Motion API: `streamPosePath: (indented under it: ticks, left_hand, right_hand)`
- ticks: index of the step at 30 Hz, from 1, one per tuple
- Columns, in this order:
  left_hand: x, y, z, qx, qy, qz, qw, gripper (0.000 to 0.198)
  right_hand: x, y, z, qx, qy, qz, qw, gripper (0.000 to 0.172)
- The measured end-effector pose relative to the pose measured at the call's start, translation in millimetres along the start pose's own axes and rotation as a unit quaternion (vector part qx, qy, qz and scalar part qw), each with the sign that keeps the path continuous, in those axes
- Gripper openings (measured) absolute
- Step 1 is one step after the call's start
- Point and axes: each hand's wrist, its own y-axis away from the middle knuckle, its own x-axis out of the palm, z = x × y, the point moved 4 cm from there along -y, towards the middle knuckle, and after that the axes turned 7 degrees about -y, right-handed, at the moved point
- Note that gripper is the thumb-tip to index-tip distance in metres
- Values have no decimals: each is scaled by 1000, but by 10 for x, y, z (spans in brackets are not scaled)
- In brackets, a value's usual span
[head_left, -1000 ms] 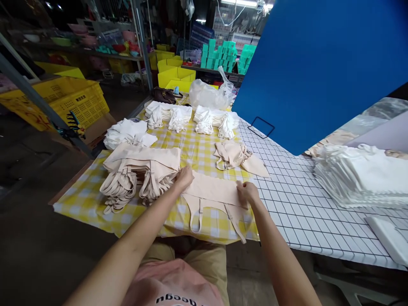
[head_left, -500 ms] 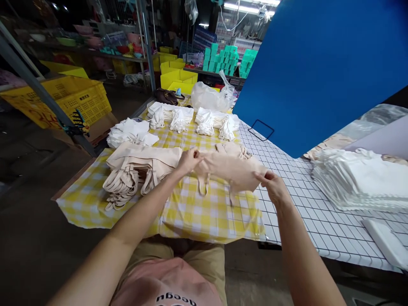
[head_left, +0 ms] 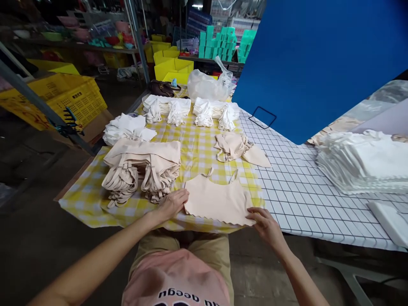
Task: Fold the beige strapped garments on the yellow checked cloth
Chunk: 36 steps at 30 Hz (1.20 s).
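Leftmost from my remote seat, the beige pile (head_left: 143, 151) sits on the tabletop (head_left: 186, 146), just beside my left hand (head_left: 172, 205). That hand's fingers bunch together, touching the left edge of the beige top (head_left: 218, 199); whether they pinch it, I cannot tell. The top lies flat between both hands, long axis running left to right. My right hand (head_left: 267, 223) touches its near right corner, fingers slightly parted, grip unclear; neither hand is nearer.

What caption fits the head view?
Left fingers and right fingers touch a beige top beside stacked beige garments on checked cloth.
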Motion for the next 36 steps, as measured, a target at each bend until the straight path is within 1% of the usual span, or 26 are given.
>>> streamPosePath:
  ticks: [2, 3, 9, 11, 13, 15, 16, 18, 19, 21, 24, 26, 29, 33, 36]
  left_hand:
    - [47, 83, -19, 51, 10, 31, 998, 26]
    - [51, 99, -14, 58, 15, 38, 997, 28]
    - [91, 65, 46, 29, 33, 72, 996, 33]
    - [71, 40, 42, 6, 73, 65, 995, 34]
    - [-20, -13, 22, -37, 138, 42, 989, 36]
    - [-196, -99, -16, -78, 213, 2, 974, 31]
    - [-318, -152, -41, -86, 249, -30, 964, 27]
    - [-612, -262, -78, -83, 310, -111, 941, 20]
    - [-766, -311, -83, -79, 330, -149, 929, 20]
    - [-1062, -390, -62, -79, 353, -210, 909, 26]
    - [-1448, -455, 22, -84, 387, -261, 880, 35]
    - [-1678, -467, 96, -77, 410, -290, 861, 38]
    - [-1972, -464, 232, -64, 424, -322, 844, 43]
    - [-2270, -435, 464, -58, 423, -361, 829, 47]
    - [-2464, -361, 633, -52, 396, -404, 823, 46]
  right_hand:
    - [24, 88, -13, -3, 10, -14, 1000, 25]
    - [25, 111, -13, -7, 13, -22, 1000, 26]
    - [28, 153, -19, -2, 3, -44, 999, 23]
    - [-31, 129, 12, 5, -26, -62, 998, 21]
    - [-158, 51, 93, 16, -69, -88, 994, 20]
    - [-345, -87, 237, 35, -114, -125, 985, 20]
    - [-450, -175, 336, 44, -135, -145, 979, 21]
    - [-656, -376, 578, 54, -168, -183, 967, 23]
    - [-747, -484, 715, 52, -181, -199, 962, 23]
    - [-895, -705, 991, 34, -205, -224, 952, 24]
    - [-1030, -1032, 1356, -18, -250, -244, 937, 23]
    - [-1069, -1243, 1564, -57, -282, -245, 926, 22]
    - [-1063, -1543, 1852, -92, -313, -226, 918, 23]
    - [-963, -1874, 2188, -111, -323, -204, 917, 29]
    - [-847, -2062, 2382, -135, -313, -189, 921, 33]
